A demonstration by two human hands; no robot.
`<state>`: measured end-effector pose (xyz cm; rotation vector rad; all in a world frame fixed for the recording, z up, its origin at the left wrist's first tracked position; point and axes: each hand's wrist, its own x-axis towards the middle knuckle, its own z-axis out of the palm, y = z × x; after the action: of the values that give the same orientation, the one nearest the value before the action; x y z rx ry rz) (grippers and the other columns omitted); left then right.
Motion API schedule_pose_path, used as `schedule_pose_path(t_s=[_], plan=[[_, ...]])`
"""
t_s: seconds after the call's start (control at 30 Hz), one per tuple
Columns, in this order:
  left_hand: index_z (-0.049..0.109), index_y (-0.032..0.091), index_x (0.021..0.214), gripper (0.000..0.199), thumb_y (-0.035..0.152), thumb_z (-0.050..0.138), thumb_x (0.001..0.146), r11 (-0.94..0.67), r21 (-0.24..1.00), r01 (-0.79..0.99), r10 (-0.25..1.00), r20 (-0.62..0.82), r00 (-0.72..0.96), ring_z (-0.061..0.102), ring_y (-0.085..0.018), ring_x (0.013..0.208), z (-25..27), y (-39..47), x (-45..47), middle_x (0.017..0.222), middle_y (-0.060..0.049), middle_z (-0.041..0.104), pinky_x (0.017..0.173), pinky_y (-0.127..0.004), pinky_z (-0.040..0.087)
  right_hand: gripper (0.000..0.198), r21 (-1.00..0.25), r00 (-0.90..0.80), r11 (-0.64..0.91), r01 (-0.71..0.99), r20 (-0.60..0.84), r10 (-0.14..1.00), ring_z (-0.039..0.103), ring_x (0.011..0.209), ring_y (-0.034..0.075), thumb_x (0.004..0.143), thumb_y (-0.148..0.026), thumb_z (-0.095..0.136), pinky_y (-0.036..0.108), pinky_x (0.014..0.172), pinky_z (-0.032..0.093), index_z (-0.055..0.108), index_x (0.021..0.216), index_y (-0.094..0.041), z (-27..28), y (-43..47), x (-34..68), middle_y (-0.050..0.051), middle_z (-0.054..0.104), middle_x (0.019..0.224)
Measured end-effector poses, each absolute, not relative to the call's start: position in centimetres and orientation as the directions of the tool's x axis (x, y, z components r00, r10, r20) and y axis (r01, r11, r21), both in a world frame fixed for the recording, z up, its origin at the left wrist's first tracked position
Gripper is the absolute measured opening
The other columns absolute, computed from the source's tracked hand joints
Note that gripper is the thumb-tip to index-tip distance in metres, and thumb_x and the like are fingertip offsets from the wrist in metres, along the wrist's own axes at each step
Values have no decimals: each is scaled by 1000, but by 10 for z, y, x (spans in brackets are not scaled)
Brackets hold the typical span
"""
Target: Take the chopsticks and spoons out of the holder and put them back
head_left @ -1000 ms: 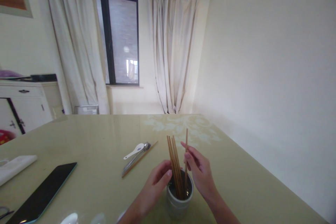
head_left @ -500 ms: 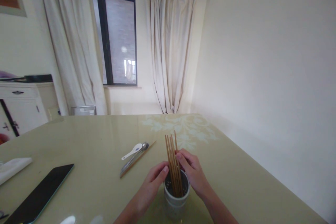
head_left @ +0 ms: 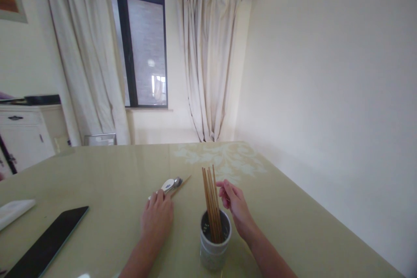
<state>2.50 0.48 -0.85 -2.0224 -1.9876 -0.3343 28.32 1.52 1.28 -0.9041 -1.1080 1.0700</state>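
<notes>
My left hand [head_left: 158, 215] lies palm down over the handles of a white spoon [head_left: 167, 185], a metal spoon [head_left: 177, 181] and a single chopstick [head_left: 182, 185]. Its fingertips are hidden beneath the hand, so whether they grip anything cannot be seen. Several wooden chopsticks [head_left: 212, 204] stand upright, leaning slightly, in a grey cylindrical holder [head_left: 215, 254]. Just right of them is my right hand [head_left: 236, 204], holding nothing, its fingers loosely bent and the index finger pointing at the sticks. That fingertip is close to the rightmost chopstick; contact is unclear.
A black tablet-like slab [head_left: 48, 241] lies on the glossy table [head_left: 114, 173] at left, with a white object [head_left: 14, 212] behind it. The wall [head_left: 325, 95] runs along the table's right edge. Curtains [head_left: 208, 61] and a window [head_left: 146, 47] are beyond the far edge.
My left hand has left the chopstick holder and moved left onto the spoons and lone chopstick. My right hand has come slightly away from the chopsticks, which remain standing in the holder.
</notes>
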Motion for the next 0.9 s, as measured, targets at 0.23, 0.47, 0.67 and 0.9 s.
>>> schedule_pose_path(t_s=[0.23,0.47,0.67,0.9], plan=[[73,17,101,32,21,41,103,-77,81,994,935,353,44,65,-32,114,-12,7,32,113,-14,73,100,-44,49,65,-963,91,221,-155,209,974,39,50,9,81,-80,72,25,48,28,79,84,-15,8,15,282,-2,55,66],[60,24,97,31,43,38,107,-317,727,609,946,289,148,70,-23,81,-8,-8,76,89,-5,75,75,-34,53,60,-981,-111,165,-105,177,978,53,66,15,85,-76,73,26,61,40,78,89,-16,10,2,274,0,63,74],[68,25,106,36,53,45,104,-377,834,402,926,343,158,72,-25,94,-2,-19,88,106,-8,78,84,-37,55,53,-950,24,261,-168,261,965,64,74,19,85,-71,77,28,64,48,75,91,-18,18,5,275,5,74,84],[70,23,107,46,62,45,102,-357,890,283,931,363,34,70,-27,95,6,-17,80,99,-8,76,87,-40,54,47,-755,566,569,-327,325,757,62,64,13,81,-64,85,23,60,52,74,98,-21,35,19,324,0,72,77]])
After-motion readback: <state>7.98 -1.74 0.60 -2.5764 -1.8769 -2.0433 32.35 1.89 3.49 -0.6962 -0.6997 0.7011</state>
